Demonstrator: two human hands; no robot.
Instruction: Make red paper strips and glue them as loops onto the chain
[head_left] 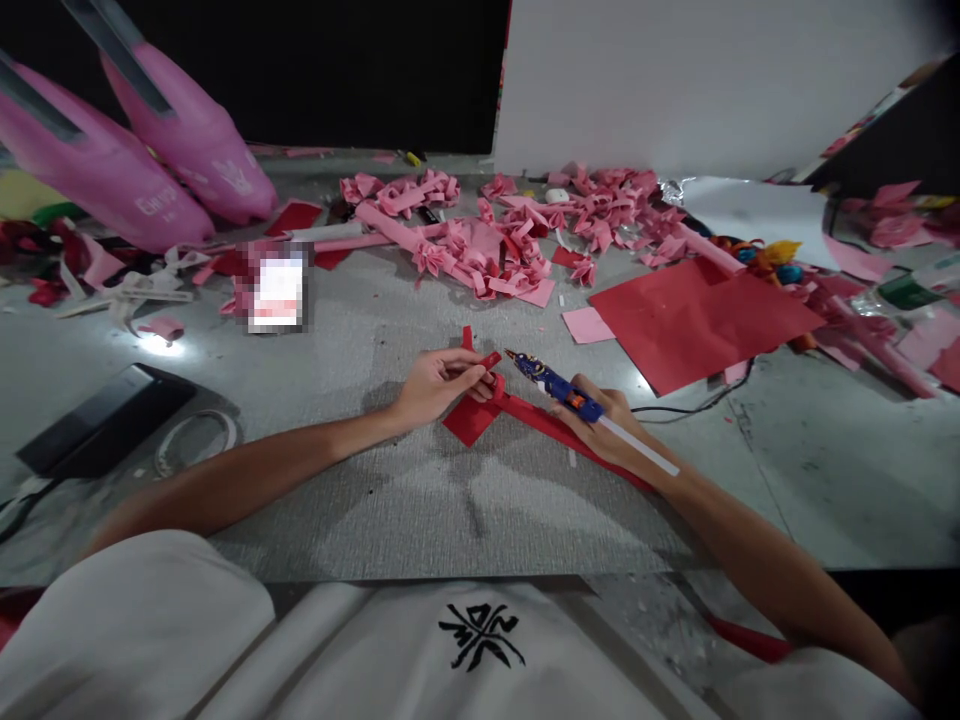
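Near the middle of the grey table, my left hand (pixel 442 385) pinches a folded red paper piece (pixel 471 420) with strips sticking up and a square flap hanging below. My right hand (pixel 600 420) is wrapped round a blue glue gun (pixel 559 388), its tip pointing left, close to the red piece but apart from it. A white glue stick (pixel 645 447) juts out of the gun's back end. From the folded piece a long red strip (pixel 544 418) runs right, passing under my right hand and wrist.
Pink folded paper pieces (pixel 480 250) lie heaped along the back. A large red sheet (pixel 705 318) is at right, with a black cable below it. Pink bottles (pixel 180 130), a blurred-out phone (pixel 277 290) and a black power bank (pixel 105 420) are at left.
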